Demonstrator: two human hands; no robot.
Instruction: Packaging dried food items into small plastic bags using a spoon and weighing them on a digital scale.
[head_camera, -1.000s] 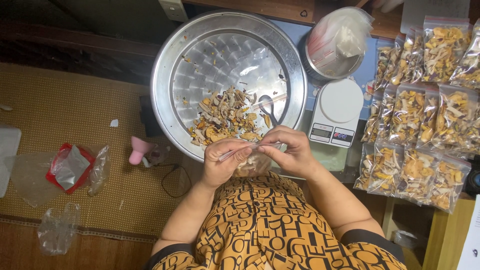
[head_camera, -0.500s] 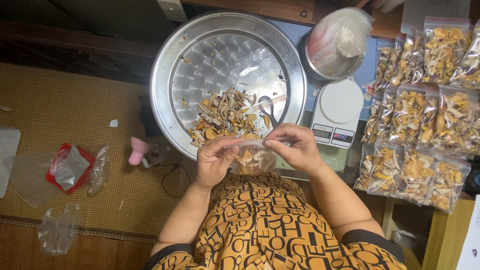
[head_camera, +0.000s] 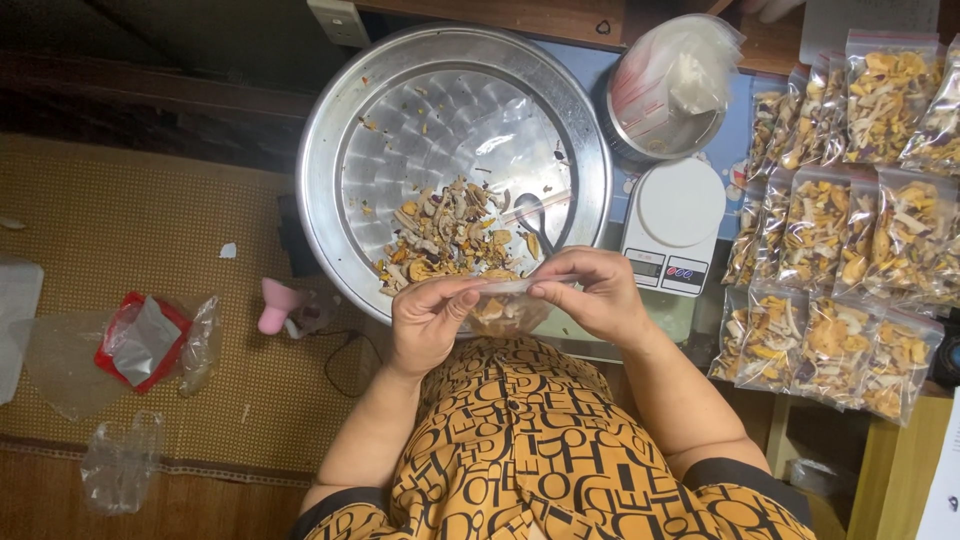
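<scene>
Small clear bag (head_camera: 508, 308) of dried pieces hangs between hands, top strip running left-right. Left hand (head_camera: 428, 322) pinches left end, right hand (head_camera: 590, 295) pinches right end; metal pan (head_camera: 330, 120) just beyond.

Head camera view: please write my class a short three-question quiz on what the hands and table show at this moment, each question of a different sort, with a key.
1. True or false: both hands pinch the top edge of the small clear plastic bag of dried yellow-brown slices.
2. Where does the white digital kitchen scale stand?
A. Left of the large round metal basin
B. Right of it
C. Inside it
3. Fill in: the metal spoon lies in the ____.

Key
1. True: the left hand and right hand each grip the top edge.
2. B
3. basin, beside the loose pile of dried slices.
</scene>
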